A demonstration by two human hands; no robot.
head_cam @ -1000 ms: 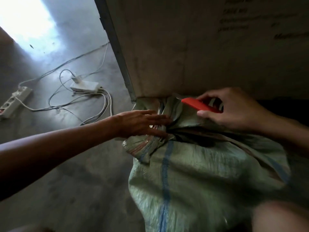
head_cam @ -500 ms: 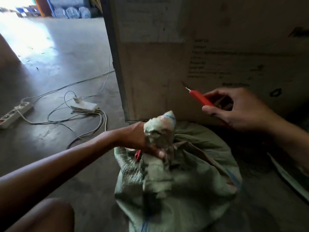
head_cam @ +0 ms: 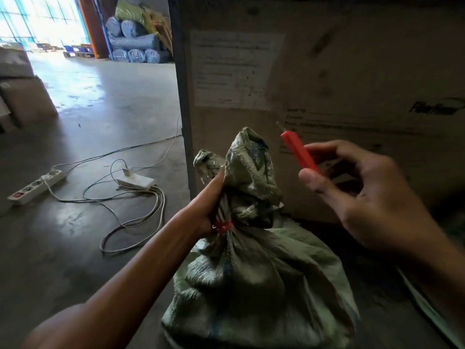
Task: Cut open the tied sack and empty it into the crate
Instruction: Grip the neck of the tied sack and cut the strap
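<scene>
A pale green woven sack (head_cam: 254, 278) stands upright on the concrete floor in front of a big cardboard box. Its neck is bunched and bound with a red tie (head_cam: 223, 225). My left hand (head_cam: 208, 207) grips the gathered neck just above the tie and holds the loose top up. My right hand (head_cam: 362, 197) is to the right of the sack's top, apart from it, and holds a red-handled cutter (head_cam: 299, 152) whose small blade tip points up and left. No crate is clearly in view.
The large cardboard box (head_cam: 352, 84) with a paper label fills the space behind the sack. A white power strip (head_cam: 35, 186), an adapter (head_cam: 136, 181) and looped cables lie on the floor to the left. Wrapped rolls (head_cam: 136, 44) are stacked far back.
My left hand has gathered the sack's neck and lifted it upright, exposing the red tie. My right hand with the cutter has come off the sack and risen. The view has tilted up.
</scene>
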